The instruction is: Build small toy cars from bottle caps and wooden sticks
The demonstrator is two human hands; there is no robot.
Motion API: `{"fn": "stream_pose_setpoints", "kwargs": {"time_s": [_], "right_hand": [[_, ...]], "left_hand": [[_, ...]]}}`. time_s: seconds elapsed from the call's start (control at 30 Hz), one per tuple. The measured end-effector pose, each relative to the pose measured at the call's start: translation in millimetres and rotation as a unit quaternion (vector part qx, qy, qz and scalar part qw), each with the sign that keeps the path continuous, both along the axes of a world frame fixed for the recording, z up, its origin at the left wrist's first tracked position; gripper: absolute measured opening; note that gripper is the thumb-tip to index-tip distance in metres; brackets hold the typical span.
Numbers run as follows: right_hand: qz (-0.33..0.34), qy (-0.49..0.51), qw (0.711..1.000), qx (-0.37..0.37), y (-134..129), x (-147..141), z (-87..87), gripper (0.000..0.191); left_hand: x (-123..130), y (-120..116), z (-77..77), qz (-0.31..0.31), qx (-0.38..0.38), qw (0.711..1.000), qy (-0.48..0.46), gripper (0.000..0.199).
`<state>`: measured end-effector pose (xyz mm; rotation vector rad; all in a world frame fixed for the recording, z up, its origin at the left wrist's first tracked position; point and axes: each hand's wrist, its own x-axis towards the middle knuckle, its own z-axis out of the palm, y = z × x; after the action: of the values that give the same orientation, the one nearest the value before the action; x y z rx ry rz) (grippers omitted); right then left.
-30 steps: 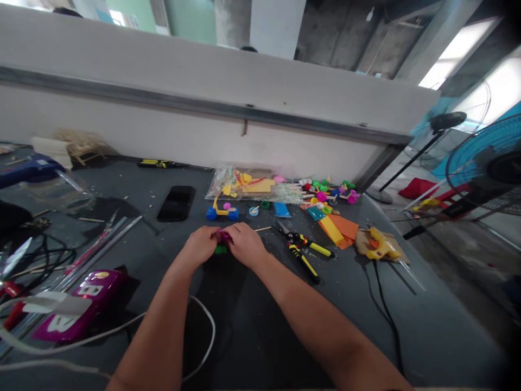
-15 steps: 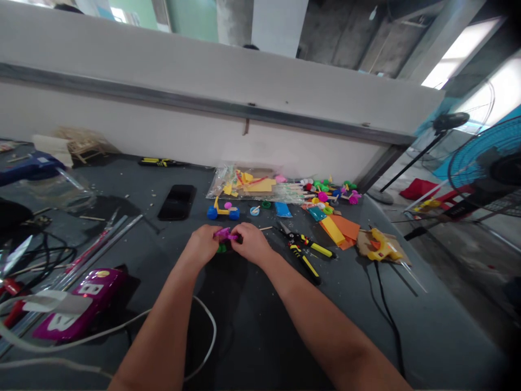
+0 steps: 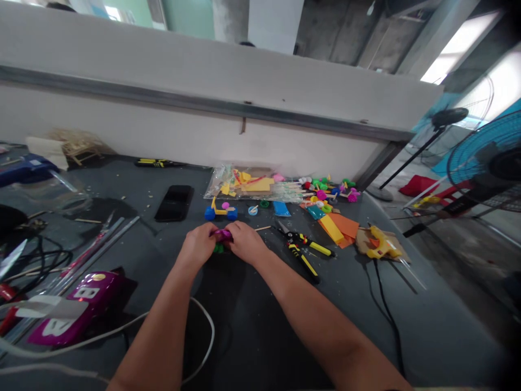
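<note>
Between my two hands is a piece of purple modelling clay [image 3: 222,234], pinched from both sides. My left hand [image 3: 198,245] grips its left end with closed fingers, and my right hand [image 3: 245,242] closes on the right end. Just under the purple piece a bit of green [image 3: 218,248] shows, mostly covered by the fingers; its kind is unclear. Beyond my hands stands a small model vehicle [image 3: 220,212] with blue wheels, yellow sticks and a pink ball. To its right lies a light blue ring with a stick [image 3: 253,210].
Right of my hands lie black-and-yellow pliers [image 3: 303,255] and a yellow glue gun [image 3: 382,244] with a cord. A phone [image 3: 174,203], a purple power strip [image 3: 77,312] and a white cable [image 3: 209,326] are on the left. Clear bags [image 3: 248,184] and coloured clay pieces line the back.
The purple clay was stretched between my fingers; now my hands are closer together and it looks more bunched. The view has shifted slightly.
</note>
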<state>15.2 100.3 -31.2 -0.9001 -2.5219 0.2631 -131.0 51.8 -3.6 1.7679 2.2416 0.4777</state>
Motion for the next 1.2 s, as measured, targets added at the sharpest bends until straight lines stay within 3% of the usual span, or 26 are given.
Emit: {"fn": "stream_pose_setpoints", "kwargs": {"time_s": [0.23,0.47,0.67,0.8,0.87,1.03,1.2], "right_hand": [[-0.030,-0.040,0.999,0.022,-5.0,-4.8,-3.3,0.013],[-0.076,0.063,0.992,-0.075,0.4,-2.1,-6.0,0.008],[-0.091,0.208,0.946,-0.230,4.3,2.7,-8.7,0.010],[-0.094,0.273,0.912,-0.290,4.9,1.2,-10.8,0.035],[-0.104,0.271,0.914,-0.284,5.5,1.0,-9.8,0.038],[-0.123,0.203,0.943,-0.233,6.8,2.4,-4.9,0.019],[-0.143,0.222,0.939,-0.219,3.6,1.9,-2.2,0.008]], "left_hand": [[-2.2,-0.1,2.6,-0.022,-0.013,1.000,0.009,0.021],[3.0,-0.4,3.0,-0.016,-0.018,1.000,-0.005,0.020],[4.0,1.8,-0.2,-0.002,-0.010,1.000,-0.007,0.021],[4.0,2.8,0.9,0.010,-0.016,1.000,0.000,0.022],[5.2,2.8,1.9,0.003,-0.023,1.000,-0.003,0.022],[9.6,1.8,3.2,-0.026,-0.022,0.999,-0.040,0.026],[12.0,2.6,-0.5,0.028,-0.009,0.999,-0.045,0.028]]}}
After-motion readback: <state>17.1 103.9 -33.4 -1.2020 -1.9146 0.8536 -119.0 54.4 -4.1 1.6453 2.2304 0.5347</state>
